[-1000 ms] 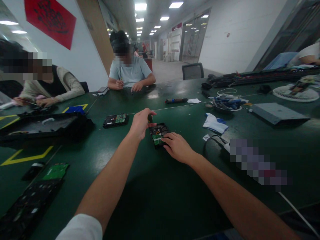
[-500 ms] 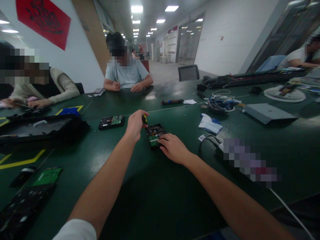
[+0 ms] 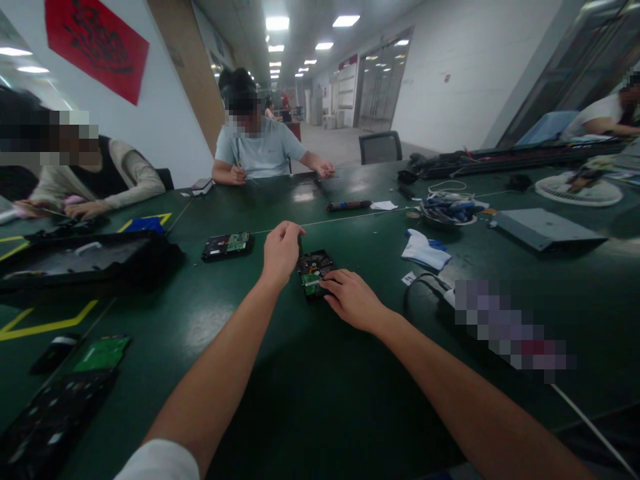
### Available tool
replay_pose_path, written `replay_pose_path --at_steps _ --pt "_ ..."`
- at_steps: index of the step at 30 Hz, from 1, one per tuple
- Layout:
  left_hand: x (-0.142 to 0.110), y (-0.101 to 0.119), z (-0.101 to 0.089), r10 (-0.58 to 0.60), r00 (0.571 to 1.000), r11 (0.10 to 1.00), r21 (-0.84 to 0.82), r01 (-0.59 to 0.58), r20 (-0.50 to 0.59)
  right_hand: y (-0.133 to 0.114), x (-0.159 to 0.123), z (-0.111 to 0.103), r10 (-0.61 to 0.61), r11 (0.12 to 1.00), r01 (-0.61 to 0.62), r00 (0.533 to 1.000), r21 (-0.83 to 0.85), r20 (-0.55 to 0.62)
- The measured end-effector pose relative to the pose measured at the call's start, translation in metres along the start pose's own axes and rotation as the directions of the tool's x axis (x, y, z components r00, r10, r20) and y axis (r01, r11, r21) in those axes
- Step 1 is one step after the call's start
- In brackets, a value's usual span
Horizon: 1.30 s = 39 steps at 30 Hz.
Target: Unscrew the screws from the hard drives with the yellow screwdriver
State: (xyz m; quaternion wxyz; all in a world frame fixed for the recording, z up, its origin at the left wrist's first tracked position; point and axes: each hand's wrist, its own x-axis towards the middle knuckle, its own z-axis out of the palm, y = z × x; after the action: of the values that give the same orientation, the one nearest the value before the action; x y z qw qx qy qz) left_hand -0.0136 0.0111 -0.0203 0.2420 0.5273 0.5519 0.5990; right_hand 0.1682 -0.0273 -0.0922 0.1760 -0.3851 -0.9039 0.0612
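A hard drive with a green circuit board lies on the table in front of me. My right hand grips its near right edge, thumb and fingertips against the board side. Just beside the drive's far left corner is my left hand, its fingers curled closed. The yellow-and-black screwdriver handle seen in it half a second ago is now hidden behind the fingers. A second hard drive rests to the left of that hand.
Left on the green table are a black tray-like housing and a black part with a green board. Rightward lie white-blue gloves, a power strip, a grey metal box and a bowl of cables. Co-workers sit around.
My left hand has turned so the screwdriver handle no longer shows. My right hand stays on the drive. The view has shifted slightly, and the co-worker opposite has stretched out an arm.
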Motion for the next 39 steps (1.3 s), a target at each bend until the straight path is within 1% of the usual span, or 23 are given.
replay_pose_path --at_steps 1,2,4,7,9,11,14,15,17,19,22,24,25,26,27,28,30,32,34,36,39 --pt "0.0 0.0 0.0 0.016 1.0 1.0 -0.013 -0.016 0.015 0.0 0.0 0.0 0.0 1.0 0.0 1.0 0.0 -0.001" --pt "0.001 0.0 0.0 0.01 0.999 0.999 -0.053 -0.009 0.033 0.001 0.0 0.001 0.001 1.0 -0.001 1.0 -0.001 -0.002" --pt "0.002 0.001 0.001 -0.047 0.996 0.98 -0.188 0.062 0.079 0.001 0.0 0.001 0.002 1.0 -0.002 1.0 -0.004 -0.001" --pt "0.003 0.002 0.003 -0.147 0.974 0.887 -0.412 0.207 0.172 0.001 0.0 0.001 0.002 1.0 -0.002 1.0 -0.003 -0.001" --pt "0.004 -0.001 0.005 -0.152 0.965 0.841 -0.486 0.239 0.212 0.0 0.0 0.001 0.003 1.0 -0.003 1.0 0.0 -0.003" --pt "0.003 -0.006 0.007 -0.105 0.974 0.847 -0.496 0.194 0.202 0.0 0.0 0.0 0.003 1.0 -0.003 1.0 0.001 -0.004" --pt "-0.002 -0.013 0.012 0.007 0.991 0.88 -0.472 0.057 0.134 -0.001 0.0 0.0 0.002 1.0 -0.002 1.0 -0.005 -0.006" --pt "-0.004 -0.016 0.014 0.03 0.991 0.884 -0.466 0.033 0.127 -0.001 0.0 0.0 0.003 1.0 -0.003 1.0 -0.007 -0.005" --pt "-0.007 -0.019 0.016 0.073 0.99 0.903 -0.43 -0.015 0.118 0.0 0.001 0.001 0.005 1.0 -0.005 1.0 -0.01 -0.003" --pt "-0.01 -0.021 0.015 0.114 0.987 0.933 -0.354 -0.068 0.11 0.0 0.001 0.001 0.005 1.0 -0.005 1.0 -0.012 -0.001" --pt "-0.009 -0.021 0.01 0.148 0.982 0.973 -0.193 -0.124 0.115 0.0 0.0 0.002 0.001 1.0 -0.001 1.0 -0.012 -0.005" --pt "-0.007 -0.018 0.004 0.182 0.975 0.983 -0.041 -0.179 0.127 0.001 0.0 0.002 0.0 1.0 0.0 1.0 -0.011 -0.007" --pt "-0.006 -0.015 0.001 0.213 0.968 0.973 0.059 -0.222 0.134 0.001 0.0 0.002 0.0 1.0 0.0 1.0 -0.012 -0.008" --pt "-0.005 -0.011 -0.002 0.256 0.955 0.942 0.183 -0.281 0.148 0.001 0.0 0.002 0.0 1.0 0.0 1.0 -0.014 -0.009" --pt "-0.004 -0.007 -0.004 0.298 0.94 0.89 0.308 -0.336 0.165 0.001 0.0 0.002 -0.001 1.0 0.001 1.0 -0.015 -0.009" --pt "-0.003 -0.003 -0.007 0.308 0.934 0.84 0.409 -0.356 0.179 0.001 0.0 0.002 -0.002 1.0 0.002 1.0 -0.016 -0.011" --pt "-0.003 0.006 -0.01 0.281 0.937 0.772 0.532 -0.348 0.207 0.0 0.0 0.002 -0.002 1.0 0.002 1.0 -0.017 -0.015" --pt "-0.003 0.013 -0.013 0.236 0.942 0.741 0.584 -0.333 0.238 0.0 0.0 0.001 -0.001 1.0 0.001 1.0 -0.019 -0.014" --pt "-0.002 0.018 -0.015 0.196 0.946 0.748 0.585 -0.313 0.257 0.0 0.0 0.001 -0.003 1.0 0.003 1.0 -0.02 -0.006" --pt "-0.001 0.022 -0.017 0.171 0.948 0.789 0.538 -0.296 0.27 0.0 0.0 0.001 -0.006 1.0 0.006 1.0 -0.018 0.001" --pt "0.002 0.028 -0.024 0.156 0.945 0.878 0.397 -0.266 0.288 0.0 0.0 0.0 -0.008 1.0 0.008 1.0 -0.012 0.0"
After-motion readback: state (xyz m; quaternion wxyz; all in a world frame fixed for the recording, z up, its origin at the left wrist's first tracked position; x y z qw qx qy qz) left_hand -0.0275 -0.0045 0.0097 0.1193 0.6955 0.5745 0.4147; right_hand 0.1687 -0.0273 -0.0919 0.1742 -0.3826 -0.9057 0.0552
